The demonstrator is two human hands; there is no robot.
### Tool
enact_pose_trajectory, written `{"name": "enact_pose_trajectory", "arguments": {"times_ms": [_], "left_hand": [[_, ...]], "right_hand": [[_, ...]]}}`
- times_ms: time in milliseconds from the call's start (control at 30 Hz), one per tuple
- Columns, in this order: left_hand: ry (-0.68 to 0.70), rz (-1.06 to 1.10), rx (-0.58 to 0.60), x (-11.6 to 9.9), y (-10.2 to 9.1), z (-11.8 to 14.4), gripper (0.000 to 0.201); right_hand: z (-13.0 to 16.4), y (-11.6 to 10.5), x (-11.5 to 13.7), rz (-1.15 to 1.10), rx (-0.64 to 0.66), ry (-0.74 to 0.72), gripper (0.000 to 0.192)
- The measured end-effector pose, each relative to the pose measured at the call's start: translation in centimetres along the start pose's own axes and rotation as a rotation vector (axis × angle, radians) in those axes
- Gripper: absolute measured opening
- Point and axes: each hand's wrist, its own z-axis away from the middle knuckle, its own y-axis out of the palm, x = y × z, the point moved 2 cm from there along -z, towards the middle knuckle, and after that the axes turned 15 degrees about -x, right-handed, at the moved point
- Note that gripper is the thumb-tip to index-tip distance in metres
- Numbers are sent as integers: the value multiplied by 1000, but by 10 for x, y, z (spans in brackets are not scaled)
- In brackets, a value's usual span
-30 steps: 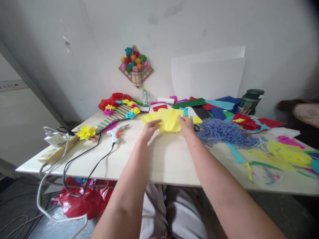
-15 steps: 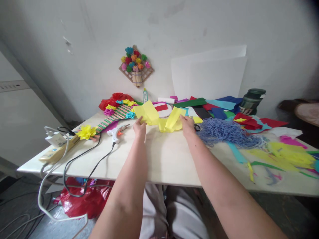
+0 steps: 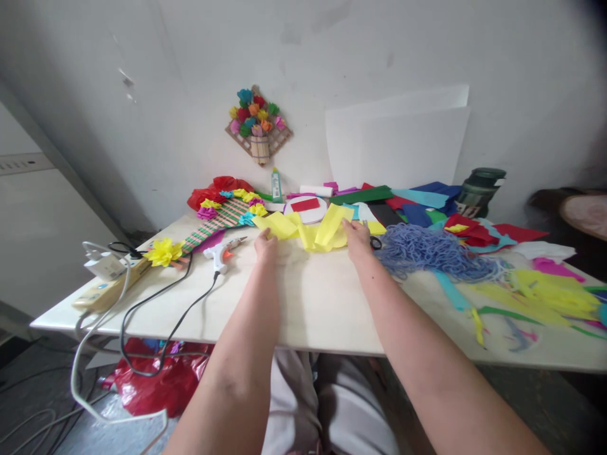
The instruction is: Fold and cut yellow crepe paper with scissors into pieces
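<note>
A strip of yellow crepe paper [image 3: 310, 237] stretches between my hands above the table, sagging in the middle. My left hand [image 3: 265, 243] pinches its left end, and my right hand [image 3: 356, 239] grips the other end. Behind the paper lies a white disc [image 3: 318, 213] with a red rectangular piece [image 3: 305, 205] on it. Scissors [image 3: 375, 242] lie partly hidden just beyond my right hand. Left of my left hand a white glue gun [image 3: 220, 254] rests on the table. A striped woven panel [image 3: 222, 216] trimmed with paper flowers lies farther back.
Blue yarn [image 3: 427, 253] is heaped to the right, near yellow paper scraps [image 3: 554, 294]. A dark jar [image 3: 480, 193] stands at the back right. Cables run from a power strip [image 3: 111, 284] at the left edge. A flower basket decoration [image 3: 258, 123] hangs on the wall.
The left end of the yellow crepe paper has dropped lower and flattened, uncovering more of the white disc and the flowered panel. My left hand dipped slightly; my right hand stayed almost still.
</note>
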Motion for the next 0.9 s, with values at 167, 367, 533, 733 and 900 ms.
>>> {"name": "enact_pose_trajectory", "arguments": {"times_ms": [167,367,533,733,900], "left_hand": [[99,-92,-17,-8,-1,4,46],[290,-347,-98,-20,-2,16,36],[476,-395,-146,-32,-2,31,29],[528,-198,84,-51,7,54,27],[362,51,272,-51,15,68,39]], "right_hand": [[2,0,3,-81,0,62,31],[4,0,5,-79,-9,77,30],[2,1,1,-110,-19,102,31],[-1,2,-4,-104,-31,102,31],[2,3,1,-55,17,69,28]]}}
